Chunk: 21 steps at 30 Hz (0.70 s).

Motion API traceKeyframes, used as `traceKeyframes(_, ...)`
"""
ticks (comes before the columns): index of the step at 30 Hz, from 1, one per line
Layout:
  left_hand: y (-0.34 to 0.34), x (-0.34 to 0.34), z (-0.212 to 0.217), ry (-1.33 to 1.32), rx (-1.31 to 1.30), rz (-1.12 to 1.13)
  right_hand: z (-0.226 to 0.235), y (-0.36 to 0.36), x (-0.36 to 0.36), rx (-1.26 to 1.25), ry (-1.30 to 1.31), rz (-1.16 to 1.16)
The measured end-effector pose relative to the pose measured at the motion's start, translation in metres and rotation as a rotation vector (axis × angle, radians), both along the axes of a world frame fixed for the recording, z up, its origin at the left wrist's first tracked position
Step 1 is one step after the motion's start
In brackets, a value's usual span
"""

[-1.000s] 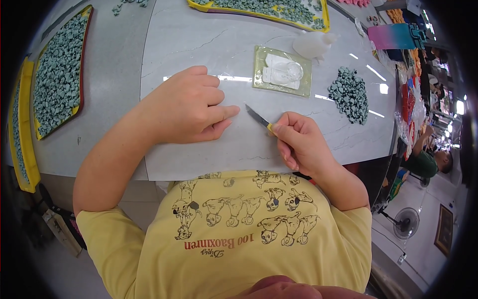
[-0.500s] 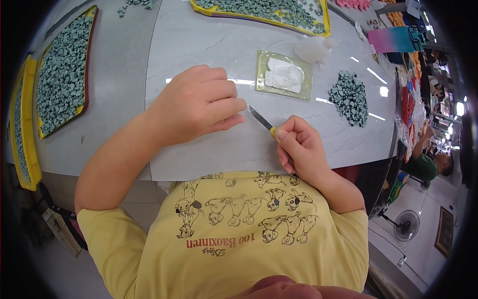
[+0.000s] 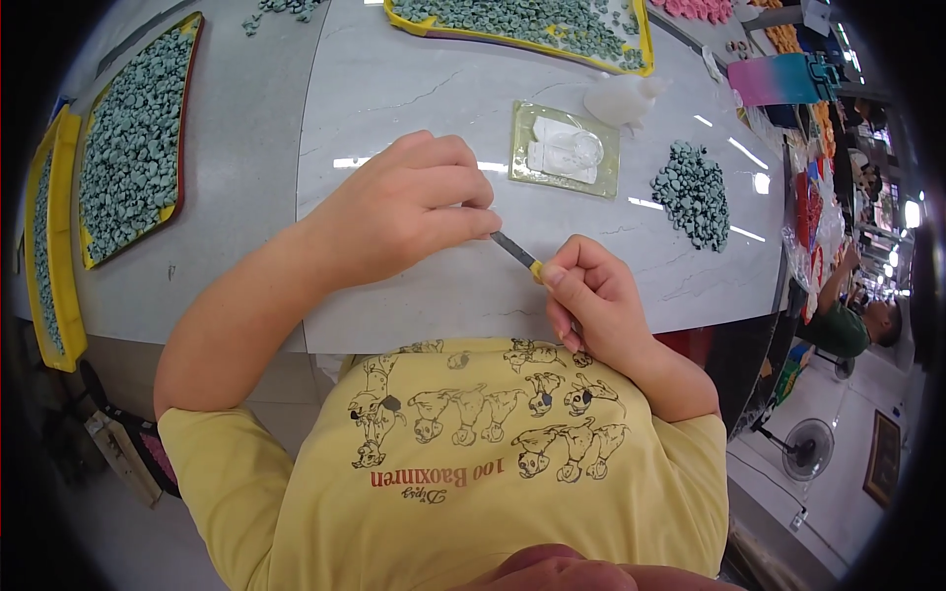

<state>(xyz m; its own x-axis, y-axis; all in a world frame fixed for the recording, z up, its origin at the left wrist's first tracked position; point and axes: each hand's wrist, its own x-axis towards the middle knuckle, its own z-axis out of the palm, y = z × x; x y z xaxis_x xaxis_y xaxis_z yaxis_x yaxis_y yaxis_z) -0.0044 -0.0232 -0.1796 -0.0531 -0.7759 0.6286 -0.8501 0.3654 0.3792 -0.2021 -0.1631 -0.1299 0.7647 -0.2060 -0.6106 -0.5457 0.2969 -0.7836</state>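
In my right hand [image 3: 599, 295] is a small knife [image 3: 514, 252] with a flat dark blade and a yellow handle, gripped between thumb and curled fingers. Its blade slants up and left to my left hand [image 3: 414, 207]. There the thumb and fingers are pinched together at the blade's tip; whatever they hold is hidden. Beyond the hands lies a greenish square plate [image 3: 516, 169] bearing a white, pasty patch [image 3: 570, 153]. A white squeeze bottle [image 3: 621, 101] stands at its far right corner. To the right, a loose pile of grey-green pebble-like pieces [image 3: 692, 197] rests on the table.
Yellow-rimmed trays of similar pieces sit at the far edge [image 3: 522, 37] and on the left [image 3: 184, 118], with another yellow tray [image 3: 67, 295] further left. A pink-and-teal bottle [image 3: 778, 79] is at the far right. A fan [image 3: 808, 448] and another person [image 3: 849, 325] appear beyond the table.
My left fingertips have moved slightly right and down and now meet the knife's tip, covering it. The right hand has shifted only a little, still with the knife.
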Motion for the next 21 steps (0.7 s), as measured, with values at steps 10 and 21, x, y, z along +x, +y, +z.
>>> traceKeyframes(10,0.016,0.010,0.031,1.468,0.474,0.217,0.002,0.006,0.002,0.070,-0.048,-0.099)
traceKeyframes(21,0.023,0.020,0.028,1.742,0.401,0.179,-0.002,0.014,0.011,0.040,-0.066,-0.074)
